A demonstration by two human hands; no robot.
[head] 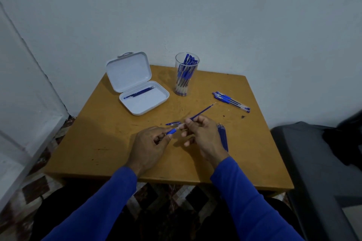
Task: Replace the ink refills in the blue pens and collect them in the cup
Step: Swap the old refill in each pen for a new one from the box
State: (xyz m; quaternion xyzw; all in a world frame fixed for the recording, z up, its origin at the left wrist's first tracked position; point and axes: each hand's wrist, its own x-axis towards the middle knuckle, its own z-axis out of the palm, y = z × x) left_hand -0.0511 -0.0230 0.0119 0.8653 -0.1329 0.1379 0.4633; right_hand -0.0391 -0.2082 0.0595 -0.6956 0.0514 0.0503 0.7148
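We see our left hand point(150, 143) pinching the blue grip end of a pen barrel point(173, 130) between thumb and fingers, low over the middle of the bench point(109, 143). Our right hand point(199, 133) pinches a refill point(201, 111) whose tip points up and away to the right; its lower end meets the barrel's open end between our hands. A pen cap point(173, 123) lies on the bench just behind the barrel.

The cup point(186, 74) stands at the back of the bench, holding a bunch of blue pens upright. To its right, a few more pens point(231, 101) lie together near the bench's right edge. A bundle of loose refills point(223, 137) lies just beside our right hand, partly hidden by it. At back left sits an open white case point(145, 101), its lid raised, with several refills point(140, 93) lying in its tray.
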